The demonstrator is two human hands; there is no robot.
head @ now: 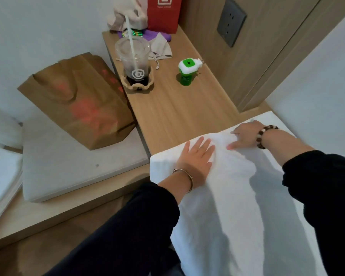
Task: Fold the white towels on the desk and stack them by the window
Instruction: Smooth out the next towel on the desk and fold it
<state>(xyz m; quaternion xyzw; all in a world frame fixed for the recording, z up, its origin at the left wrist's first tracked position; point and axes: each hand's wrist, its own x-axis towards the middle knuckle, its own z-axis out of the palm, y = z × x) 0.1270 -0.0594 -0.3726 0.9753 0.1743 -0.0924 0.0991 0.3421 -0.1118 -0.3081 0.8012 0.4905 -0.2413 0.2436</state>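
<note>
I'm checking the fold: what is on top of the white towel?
The left hand lies flat on the towel; the right hand rests further back. The desk beneath is hidden.

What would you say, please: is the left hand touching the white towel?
Touching. The head view shows the left hand lying flat on the white towel, palm down, no gap visible.

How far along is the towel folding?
Possibly done: folded white cloth at the far left. In hand: one towel draped over the desk edge, left hand flat on it, right hand touching its far part. Left: finish folding and stack it.
</note>
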